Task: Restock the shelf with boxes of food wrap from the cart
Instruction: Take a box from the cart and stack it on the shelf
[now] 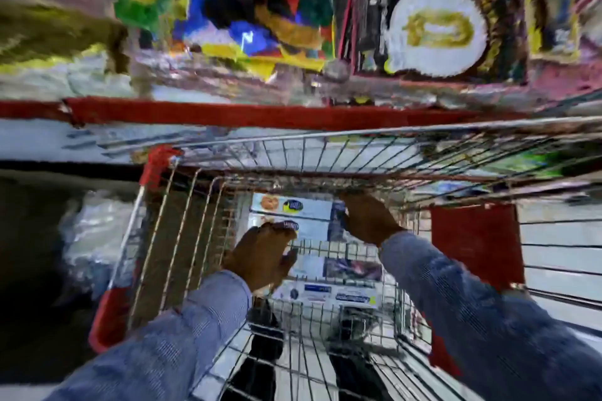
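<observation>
Head view, badly blurred. Both hands down inside the wire cart [208,205], at the stack of food wrap boxes [293,215] lying flat on the basket floor, toward the far end.

Left hand [260,257]: laid over the near left edge of the boxes, fingers curled; looked like a grasp forming, but firm or loose, could not tell. Right hand [368,218]: wrapped over the right end of the upper boxes, apparently clasping them (thumb side hidden, so not certain).

Count: two hands, one cart, at least four boxes made out, two at the far end and two nearer; more possibly underneath, not countable.

Shelf [260,114] with red edge strip just beyond the cart's far rim, crowded with colourful packets [254,3].

Risks, as judged: several slick boxes lifted together could fan apart and drop back; box corners might snag the wire rim on the way up; little free shelf space visible, so neighbouring packets could get knocked.
</observation>
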Demonstrator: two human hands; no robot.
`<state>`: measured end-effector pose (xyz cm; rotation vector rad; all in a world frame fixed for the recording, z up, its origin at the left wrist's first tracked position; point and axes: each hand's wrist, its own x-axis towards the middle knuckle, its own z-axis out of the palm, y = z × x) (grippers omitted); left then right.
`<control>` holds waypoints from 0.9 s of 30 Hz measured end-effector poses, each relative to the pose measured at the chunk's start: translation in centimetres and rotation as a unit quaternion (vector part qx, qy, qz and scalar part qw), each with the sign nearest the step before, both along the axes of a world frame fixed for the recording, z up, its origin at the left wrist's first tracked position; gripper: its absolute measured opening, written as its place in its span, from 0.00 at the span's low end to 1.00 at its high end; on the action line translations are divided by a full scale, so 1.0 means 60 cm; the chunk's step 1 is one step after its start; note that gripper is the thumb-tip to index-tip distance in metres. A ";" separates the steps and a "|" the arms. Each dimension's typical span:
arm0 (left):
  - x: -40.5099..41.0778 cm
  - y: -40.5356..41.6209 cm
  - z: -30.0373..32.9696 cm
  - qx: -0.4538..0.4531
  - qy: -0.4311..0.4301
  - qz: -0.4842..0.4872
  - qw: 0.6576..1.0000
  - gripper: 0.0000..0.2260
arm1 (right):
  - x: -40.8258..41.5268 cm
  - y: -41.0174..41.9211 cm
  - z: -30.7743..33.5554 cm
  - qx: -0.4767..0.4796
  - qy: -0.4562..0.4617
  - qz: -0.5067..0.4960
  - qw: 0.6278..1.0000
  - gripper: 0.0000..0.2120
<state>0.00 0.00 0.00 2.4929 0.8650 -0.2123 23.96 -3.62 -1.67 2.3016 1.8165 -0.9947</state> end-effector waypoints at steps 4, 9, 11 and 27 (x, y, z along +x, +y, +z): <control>0.005 0.014 -0.067 -0.016 0.005 -0.007 1.000 0.20 | -0.006 0.026 -0.073 -0.005 0.023 0.057 0.998 0.25; 0.011 0.017 -0.099 -0.015 0.013 -0.012 1.000 0.13 | -0.003 0.038 -0.111 -0.030 0.002 0.155 0.987 0.29; 0.018 0.020 -0.107 -0.005 0.016 -0.024 1.000 0.13 | 0.000 0.047 -0.116 -0.049 0.000 0.171 0.984 0.28; 0.033 0.012 -0.190 0.087 0.069 -0.056 0.992 0.29 | 0.019 0.022 -0.077 0.042 -0.103 0.165 0.980 0.25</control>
